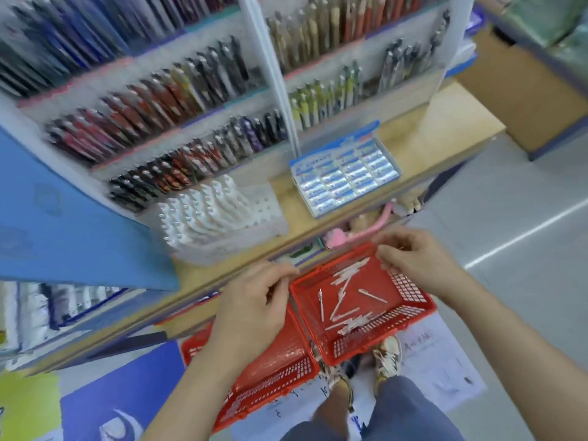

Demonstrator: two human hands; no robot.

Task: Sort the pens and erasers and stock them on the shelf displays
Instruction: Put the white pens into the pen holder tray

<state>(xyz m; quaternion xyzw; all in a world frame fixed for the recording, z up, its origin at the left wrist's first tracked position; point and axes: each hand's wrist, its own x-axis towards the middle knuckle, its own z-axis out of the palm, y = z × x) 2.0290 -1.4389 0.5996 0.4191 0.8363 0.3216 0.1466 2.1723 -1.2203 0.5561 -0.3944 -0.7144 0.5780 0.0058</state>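
We judge the step in hand to be fetching stock: a red basket (362,300) is held up at lower centre of the frame, with loose white pens (345,300) lying scattered on its floor. Our left hand (254,310) grips the basket's left rim, fingers (280,275) curled shut on it; our right hand (413,262) holds the far right corner the same way. A second red basket (270,380) sits lower, just left of the first; blur hides what it holds. The eraser box (345,175) lies on the counter (445,122) at centre right, below the pen racks (159,122). White pens already stand in a display block (216,211) left of centre. Next, we think, the basket needs setting down so one hand is free to pick pens out and slot them into that block.
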